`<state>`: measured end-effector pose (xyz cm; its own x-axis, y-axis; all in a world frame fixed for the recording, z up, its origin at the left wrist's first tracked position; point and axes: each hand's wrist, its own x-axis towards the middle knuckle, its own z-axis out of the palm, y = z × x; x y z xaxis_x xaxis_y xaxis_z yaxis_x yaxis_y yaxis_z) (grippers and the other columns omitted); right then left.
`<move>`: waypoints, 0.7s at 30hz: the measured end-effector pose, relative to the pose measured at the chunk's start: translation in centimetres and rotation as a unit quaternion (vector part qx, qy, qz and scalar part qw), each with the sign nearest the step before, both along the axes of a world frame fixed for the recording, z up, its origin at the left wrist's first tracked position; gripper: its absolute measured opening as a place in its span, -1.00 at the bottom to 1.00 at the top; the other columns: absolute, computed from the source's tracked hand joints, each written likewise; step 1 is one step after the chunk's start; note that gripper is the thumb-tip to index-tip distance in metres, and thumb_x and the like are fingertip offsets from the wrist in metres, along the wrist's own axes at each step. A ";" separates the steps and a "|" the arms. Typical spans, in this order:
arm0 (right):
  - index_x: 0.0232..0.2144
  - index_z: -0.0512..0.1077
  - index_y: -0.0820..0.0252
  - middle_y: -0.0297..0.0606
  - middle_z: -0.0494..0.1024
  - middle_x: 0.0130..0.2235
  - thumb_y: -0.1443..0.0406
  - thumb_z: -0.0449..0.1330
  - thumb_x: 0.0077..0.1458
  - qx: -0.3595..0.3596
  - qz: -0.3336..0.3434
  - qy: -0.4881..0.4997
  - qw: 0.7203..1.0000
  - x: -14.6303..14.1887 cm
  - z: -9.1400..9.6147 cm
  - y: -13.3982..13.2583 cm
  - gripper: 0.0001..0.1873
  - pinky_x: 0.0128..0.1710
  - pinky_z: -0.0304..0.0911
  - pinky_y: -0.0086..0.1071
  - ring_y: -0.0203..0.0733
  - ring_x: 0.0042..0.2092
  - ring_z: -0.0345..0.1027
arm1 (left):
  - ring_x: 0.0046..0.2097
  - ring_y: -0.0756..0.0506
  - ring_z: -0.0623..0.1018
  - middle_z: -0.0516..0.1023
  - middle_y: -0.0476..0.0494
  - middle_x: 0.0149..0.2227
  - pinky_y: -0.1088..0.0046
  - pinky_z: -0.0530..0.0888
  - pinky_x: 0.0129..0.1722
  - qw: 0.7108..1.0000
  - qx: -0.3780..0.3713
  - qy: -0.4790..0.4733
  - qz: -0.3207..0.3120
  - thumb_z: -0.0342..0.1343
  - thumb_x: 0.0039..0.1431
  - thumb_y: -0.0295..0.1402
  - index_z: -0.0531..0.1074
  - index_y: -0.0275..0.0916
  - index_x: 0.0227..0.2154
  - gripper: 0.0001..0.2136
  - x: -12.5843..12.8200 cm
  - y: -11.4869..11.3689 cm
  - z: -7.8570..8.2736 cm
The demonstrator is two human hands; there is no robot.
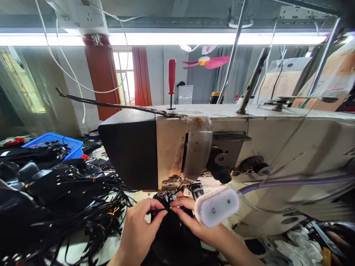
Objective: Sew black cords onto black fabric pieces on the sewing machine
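"Two hands work close together; what have they got?"

"A thin black strip (156, 211). The left hand (144, 221) pinches it between thumb and forefinger, and the strip pokes out on both sides of that pinch."

"And the right hand (191, 216)?"

"Thumb and forefinger press together on the strip's right end, just beside the left fingertips. So the strip runs across the small gap, from one grip to the other."

"What's under it?"

"Black cloth (172, 240), spread below both hands and toward the near edge. Its folds are too dark to make out."

"Anything touching the hands from above?"

"I can't tell. The metal parts at the needle end (167, 195) of the sewing machine (291, 140) sit just beyond the fingertips. A white lamp (217, 207) on a purple cable (291, 183) blocks part of the right hand from sight."

"Farther out?"

"Left, a heap of black cords (94, 195), with a blue basket (74, 149) on its far side. A red-handled screwdriver (172, 77) stands upright on the machine's top. Near right, crumpled clear plastic (302, 247); far off, a pink fan (216, 62)."
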<state>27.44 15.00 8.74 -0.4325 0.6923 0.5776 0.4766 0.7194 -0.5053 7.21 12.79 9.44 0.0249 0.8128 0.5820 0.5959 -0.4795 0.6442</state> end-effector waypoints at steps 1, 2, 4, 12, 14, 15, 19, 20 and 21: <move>-0.16 0.50 0.16 -0.21 0.62 -0.15 0.29 0.08 0.23 -0.004 0.000 -0.010 1.000 0.0 0.1 -0.1 -0.77 0.12 0.30 -0.23 -0.10 -0.04 0.49 | -0.40 -0.06 0.60 0.62 0.01 -0.46 0.51 0.49 -0.36 1.000 0.016 0.002 -0.004 0.25 0.01 -0.42 0.51 -0.15 -0.48 -0.96 0.0 0.0 0.0; -0.16 0.50 0.16 -0.21 0.62 -0.14 0.30 0.07 0.23 -0.012 -0.004 -0.018 1.000 0.1 0.1 -0.1 -0.77 0.11 0.31 -0.24 -0.10 -0.04 0.49 | -0.39 -0.05 0.60 0.62 0.03 -0.45 0.53 0.50 -0.36 0.999 0.032 0.004 -0.009 0.25 0.01 -0.44 0.51 -0.15 -0.47 -0.95 0.0 0.0 0.0; -0.15 0.49 0.13 -0.21 0.62 -0.13 0.29 0.06 0.22 -0.035 -0.024 -0.027 0.999 0.3 0.2 -0.2 -0.77 0.08 0.34 -0.24 -0.08 -0.04 0.49 | -0.40 -0.02 0.60 0.62 0.05 -0.44 0.56 0.50 -0.36 0.998 0.060 0.008 -0.021 0.26 0.01 -0.48 0.52 -0.15 -0.43 -0.91 -0.1 0.1 0.2; -0.18 0.49 0.02 -0.26 0.61 -0.18 0.19 0.09 0.22 -0.111 -0.058 0.056 0.990 0.3 -1.4 0.7 -0.80 0.03 0.39 -0.22 -0.08 -0.08 0.49 | -0.36 0.03 0.58 0.60 0.06 -0.41 0.61 0.48 -0.32 0.996 0.071 0.026 -0.053 0.26 0.06 -0.49 0.56 -0.14 -0.39 -0.90 -0.4 0.1 0.7; -0.19 0.49 0.03 -0.28 0.61 -0.19 0.15 0.11 0.21 -0.132 -0.061 0.078 0.986 0.3 -1.8 0.9 -0.79 0.04 0.38 -0.22 -0.10 -0.09 0.49 | -0.37 0.02 0.58 0.60 0.05 -0.42 0.60 0.49 -0.34 0.997 0.050 0.032 -0.048 0.26 0.06 -0.48 0.56 -0.14 -0.40 -0.91 -0.4 0.1 0.8; -0.20 0.49 0.04 -0.27 0.60 -0.19 0.14 0.11 0.20 -0.137 -0.064 0.086 0.985 0.2 -2.0 1.0 -0.78 0.05 0.38 -0.22 -0.10 -0.10 0.49 | -0.36 0.01 0.58 0.59 0.05 -0.42 0.59 0.49 -0.35 0.998 0.039 0.035 -0.045 0.26 0.06 -0.47 0.56 -0.13 -0.40 -0.92 -0.4 0.1 0.9; -0.20 0.50 0.09 -0.21 0.61 -0.18 0.13 0.12 0.20 -0.145 -0.070 0.117 0.980 0.0 -2.5 1.4 -0.75 0.07 0.35 -0.21 -0.06 -0.09 0.49 | -0.35 0.00 0.58 0.59 0.03 -0.40 0.56 0.49 -0.35 0.998 0.014 0.046 -0.034 0.23 0.09 -0.43 0.57 -0.12 -0.39 -0.93 -0.5 0.2 1.1; -0.21 0.51 0.10 -0.21 0.61 -0.19 0.13 0.13 0.20 -0.148 -0.071 0.123 0.979 -0.1 -2.6 1.5 -0.75 0.08 0.35 -0.21 -0.05 -0.08 0.49 | -0.35 0.00 0.58 0.59 0.03 -0.40 0.56 0.49 -0.36 0.998 0.011 0.047 -0.034 0.22 0.10 -0.43 0.57 -0.12 -0.39 -0.93 -0.5 0.2 1.1; -0.22 0.51 0.10 -0.21 0.61 -0.19 0.12 0.14 0.19 -0.150 -0.071 0.126 0.978 -0.1 -2.6 1.5 -0.75 0.08 0.35 -0.21 -0.04 -0.08 0.49 | -0.36 0.00 0.58 0.59 0.02 -0.41 0.57 0.49 -0.37 0.998 0.009 0.047 -0.034 0.22 0.10 -0.42 0.57 -0.13 -0.39 -0.94 -0.4 0.1 1.1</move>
